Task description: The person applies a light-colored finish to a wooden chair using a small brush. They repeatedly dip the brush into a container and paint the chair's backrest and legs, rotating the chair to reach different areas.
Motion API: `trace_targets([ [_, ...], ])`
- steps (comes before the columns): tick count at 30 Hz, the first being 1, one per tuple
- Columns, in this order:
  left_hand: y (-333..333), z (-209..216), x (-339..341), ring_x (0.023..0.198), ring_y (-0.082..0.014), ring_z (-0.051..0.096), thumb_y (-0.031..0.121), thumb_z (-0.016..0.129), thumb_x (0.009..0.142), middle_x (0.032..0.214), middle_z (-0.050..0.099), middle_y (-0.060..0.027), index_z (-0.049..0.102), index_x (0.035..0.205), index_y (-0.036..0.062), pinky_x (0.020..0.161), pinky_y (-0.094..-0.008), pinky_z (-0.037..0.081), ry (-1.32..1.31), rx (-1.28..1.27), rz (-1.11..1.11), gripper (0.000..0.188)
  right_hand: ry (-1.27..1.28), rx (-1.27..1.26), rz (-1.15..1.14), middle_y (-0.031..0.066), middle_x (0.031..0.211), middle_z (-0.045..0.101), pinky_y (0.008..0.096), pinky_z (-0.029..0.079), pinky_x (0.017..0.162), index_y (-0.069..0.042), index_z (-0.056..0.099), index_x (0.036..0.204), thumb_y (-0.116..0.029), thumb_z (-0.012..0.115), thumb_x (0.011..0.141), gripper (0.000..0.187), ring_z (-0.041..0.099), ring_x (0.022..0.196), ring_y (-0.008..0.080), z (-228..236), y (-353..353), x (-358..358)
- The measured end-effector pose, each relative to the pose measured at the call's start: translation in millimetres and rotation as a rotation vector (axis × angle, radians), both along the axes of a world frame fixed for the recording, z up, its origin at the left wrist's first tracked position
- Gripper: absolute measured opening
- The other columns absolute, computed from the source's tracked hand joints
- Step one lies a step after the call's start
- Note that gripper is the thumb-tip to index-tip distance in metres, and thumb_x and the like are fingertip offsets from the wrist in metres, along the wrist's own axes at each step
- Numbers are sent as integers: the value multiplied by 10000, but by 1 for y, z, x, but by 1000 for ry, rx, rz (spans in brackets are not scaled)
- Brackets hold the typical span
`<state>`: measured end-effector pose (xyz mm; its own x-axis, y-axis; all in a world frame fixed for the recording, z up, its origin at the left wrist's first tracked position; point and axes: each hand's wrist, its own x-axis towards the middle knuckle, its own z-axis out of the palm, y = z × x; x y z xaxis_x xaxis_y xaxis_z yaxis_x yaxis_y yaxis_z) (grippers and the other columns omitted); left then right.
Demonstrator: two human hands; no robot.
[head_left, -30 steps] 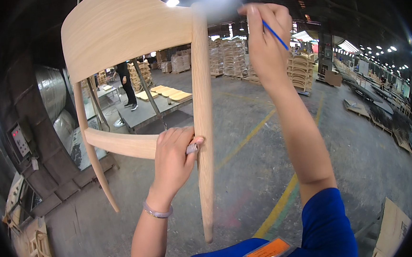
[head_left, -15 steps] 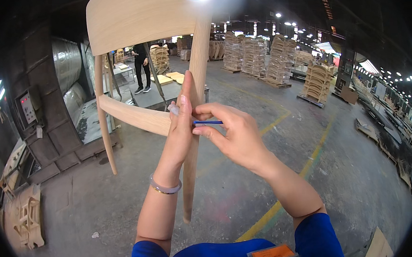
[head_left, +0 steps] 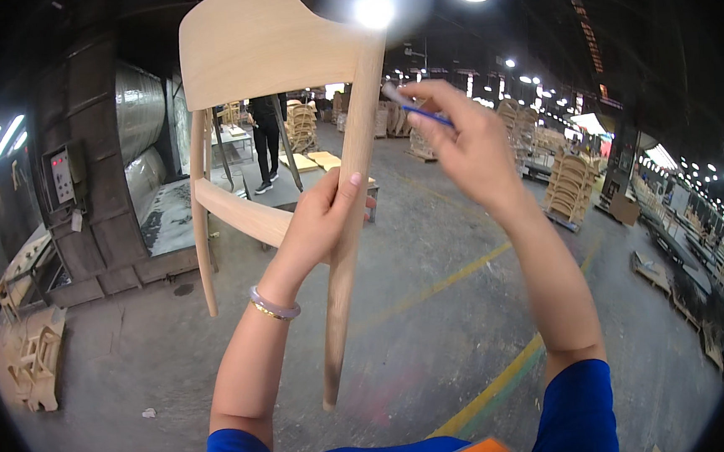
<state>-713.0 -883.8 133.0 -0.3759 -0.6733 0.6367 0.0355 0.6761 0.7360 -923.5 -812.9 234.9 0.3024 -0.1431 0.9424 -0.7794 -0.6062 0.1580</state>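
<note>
In front of me stands a pale bare-wood chair frame with a broad curved backrest point(head_left: 262, 52), a cross rail point(head_left: 244, 215) and tapered legs. My left hand point(head_left: 318, 221) is wrapped round the near right leg point(head_left: 346, 303), close to where the rail meets it, with the thumb lying along the wood. Up and to the right of that leg, my right hand point(head_left: 474, 147) pinches a thin blue stick with a pale tip point(head_left: 432, 116). The tip is blurred and points toward the upper leg, apart from it as far as I can see.
A person in dark clothes point(head_left: 266, 140) stands beyond the chair. At the left is a dark metal booth with a control box point(head_left: 62, 175). Stacked wooden chair parts point(head_left: 570, 182) stand at the right, and more wooden parts point(head_left: 40, 358) lie on the floor at lower left.
My right hand has risen away from the leg, up and to the right, with the blue stick. My left hand has gone from flat, stretched fingers to a grip round the leg.
</note>
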Motion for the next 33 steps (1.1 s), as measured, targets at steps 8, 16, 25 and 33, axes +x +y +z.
trace_targets([
  [8,11,-10,-25,534,-183,698,397,590,1086,645,673,-75,588,1118,25,496,-320,539,6,-136,375,374,273,-366,-291,1,857,666,372,550,611,-220,731,1188,-183,770,895,298,700,734,233,61,-26,-14],
  [16,-1,-24,-29,530,-346,689,443,617,1045,608,669,-141,565,1029,30,515,-427,536,-32,-304,554,416,446,-502,-353,-4,897,625,339,566,647,-232,736,1178,-107,806,788,416,697,795,175,61,-50,-8],
  [25,-7,-33,-25,512,-356,678,437,633,1031,587,650,-160,564,1026,22,472,-437,515,-80,-381,632,421,524,-535,-378,1,864,600,346,545,620,-190,730,1176,-84,784,748,444,678,769,184,67,-65,-7],
  [33,-19,-39,-17,511,-369,665,410,652,1027,581,638,-162,571,1071,20,472,-443,496,-129,-416,695,401,560,-579,-443,3,795,562,342,501,561,-219,756,1209,-66,762,746,488,629,691,183,66,-74,0],
])
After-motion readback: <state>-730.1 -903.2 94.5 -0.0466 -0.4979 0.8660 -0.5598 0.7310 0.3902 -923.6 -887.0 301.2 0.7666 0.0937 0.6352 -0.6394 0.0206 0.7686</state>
